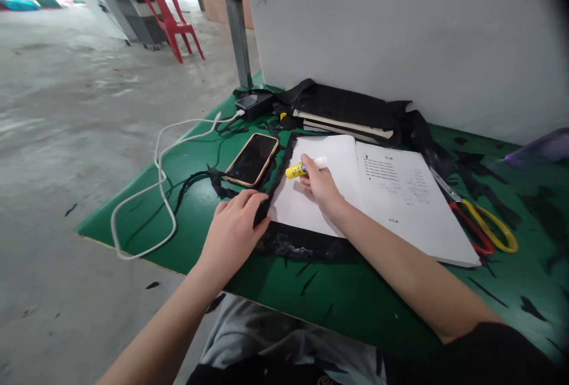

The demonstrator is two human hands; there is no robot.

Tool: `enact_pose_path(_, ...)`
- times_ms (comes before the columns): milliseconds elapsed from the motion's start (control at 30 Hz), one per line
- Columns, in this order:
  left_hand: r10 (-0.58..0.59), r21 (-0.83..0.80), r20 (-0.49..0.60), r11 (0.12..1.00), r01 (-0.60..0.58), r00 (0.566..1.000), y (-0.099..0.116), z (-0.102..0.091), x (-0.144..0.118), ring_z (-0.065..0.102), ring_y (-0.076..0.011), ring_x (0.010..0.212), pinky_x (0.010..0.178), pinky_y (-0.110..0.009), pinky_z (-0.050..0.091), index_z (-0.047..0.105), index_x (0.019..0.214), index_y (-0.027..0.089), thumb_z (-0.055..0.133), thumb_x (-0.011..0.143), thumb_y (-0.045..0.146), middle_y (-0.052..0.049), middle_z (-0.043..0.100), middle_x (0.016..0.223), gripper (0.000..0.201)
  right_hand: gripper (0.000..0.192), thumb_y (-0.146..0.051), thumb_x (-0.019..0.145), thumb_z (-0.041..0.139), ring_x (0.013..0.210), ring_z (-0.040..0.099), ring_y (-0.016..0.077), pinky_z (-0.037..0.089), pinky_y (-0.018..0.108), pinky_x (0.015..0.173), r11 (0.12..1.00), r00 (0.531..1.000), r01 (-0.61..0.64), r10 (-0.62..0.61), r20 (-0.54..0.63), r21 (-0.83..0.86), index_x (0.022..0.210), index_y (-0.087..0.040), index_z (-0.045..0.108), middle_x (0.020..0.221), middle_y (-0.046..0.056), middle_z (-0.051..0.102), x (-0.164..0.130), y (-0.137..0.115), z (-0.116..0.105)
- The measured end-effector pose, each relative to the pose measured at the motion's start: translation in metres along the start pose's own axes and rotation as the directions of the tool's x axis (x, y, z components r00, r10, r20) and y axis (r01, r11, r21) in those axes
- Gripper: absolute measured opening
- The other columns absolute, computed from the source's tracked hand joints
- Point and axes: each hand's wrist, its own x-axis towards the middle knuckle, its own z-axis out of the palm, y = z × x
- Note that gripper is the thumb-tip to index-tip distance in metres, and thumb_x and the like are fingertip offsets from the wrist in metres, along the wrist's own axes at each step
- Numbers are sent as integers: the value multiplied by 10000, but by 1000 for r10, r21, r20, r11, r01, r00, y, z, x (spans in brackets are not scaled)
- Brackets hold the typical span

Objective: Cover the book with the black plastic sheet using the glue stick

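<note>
Nearest us, our left hand [233,228] lies flat and open, fingers pressing the black paper border [306,242] at the near left corner of the open book [377,195]. Our right hand [322,186] is closed around a yellow glue stick [297,169], which rests on the blank left page. The stick's long axis runs almost level across the table, tip pointing left toward the page's left edge and the black strip there.

Just left of that edge lies a phone [252,159], screen up, with a white cable [160,195] looping beyond it to the green table [355,296]'s left edge. Scissors [480,225] with red and yellow handles lie right of the book. Black-covered books [347,115] stack at the far side against a white board [400,29]. Black scraps litter the right half; bare green table lies along the near edge.
</note>
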Motion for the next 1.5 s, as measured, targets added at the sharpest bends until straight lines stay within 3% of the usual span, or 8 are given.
enact_pose_path(367, -100, -49, -12, 994, 99, 995, -6, 2, 6, 616, -164, 777, 774, -309, 350, 534, 1105, 237, 469, 844, 208, 19, 653, 881, 271, 396, -585, 777, 528, 535, 466, 109, 403, 261, 523, 969, 982, 163, -141, 122, -187, 726, -193, 550, 563, -20, 471, 2, 6, -1)
enact_pose_path(700, -175, -147, -16, 974, 170, 984, -12, 9, 6, 602, -152, 687, 769, -309, 376, 536, 1106, 226, 475, 815, 218, 45, 654, 811, 297, 281, -481, 780, 553, 672, 550, 146, 428, 294, 621, 865, 930, 347, -266, 255, -362, 779, -200, 564, 690, -5, 585, -5, 5, 1)
enact_pose_path(900, -199, -335, 45, 920, 202, 979, -17, 7, 10, 602, -167, 736, 705, -289, 440, 538, 1159, 215, 478, 831, 295, 7, 646, 857, 343, 292, -487, 777, 563, 678, 572, 146, 440, 294, 655, 857, 918, 367, -273, 287, -361, 793, -195, 578, 691, 2, 629, -9, 4, 1)
enact_pose_path(1100, -189, -563, 55, 805, 187, 980, -19, -1, 19, 594, -193, 994, 849, -316, 493, 519, 1185, 181, 460, 859, 419, -76, 597, 1152, 408, 377, -544, 788, 536, 536, 516, 123, 425, 285, 577, 899, 928, 317, -228, 293, -303, 663, -189, 553, 561, -4, 567, -4, 7, -2)
enact_pose_path(1200, -155, -486, 100, 854, 184, 983, -17, -4, 24, 606, -197, 972, 821, -321, 506, 541, 1151, 191, 469, 854, 437, -76, 605, 1138, 392, 417, -578, 814, 467, 535, 521, 134, 426, 284, 546, 946, 952, 236, -180, 248, -222, 686, -190, 552, 568, 7, 548, -1, 9, -3)
enact_pose_path(1300, -130, -360, 127, 918, 168, 983, -14, -3, 30, 631, -199, 888, 775, -327, 509, 532, 1162, 186, 470, 849, 459, -84, 621, 1102, 420, 387, -574, 822, 458, 611, 559, 147, 433, 278, 563, 949, 952, 259, -218, 217, -179, 788, -201, 554, 676, 23, 590, -1, 8, -5)
enact_pose_path(1400, -126, -178, 113, 973, 145, 986, -12, 0, 37, 638, -209, 838, 755, -340, 494, 525, 1165, 184, 472, 841, 462, -84, 625, 1090, 431, 410, -603, 779, 515, 646, 555, 154, 412, 278, 563, 923, 958, 284, -264, 109, -261, 927, -221, 534, 755, 23, 594, -2, 8, -9)
enact_pose_path(1500, -152, -23, 158, 987, 158, 976, -10, 0, 45, 637, -242, 861, 709, -328, 474, 565, 1101, 212, 474, 828, 491, -61, 659, 996, 401, 424, -615, 784, 493, 661, 546, 161, 399, 288, 572, 902, 961, 275, -260, 92, -333, 941, -224, 536, 766, 26, 586, -1, 8, -10)
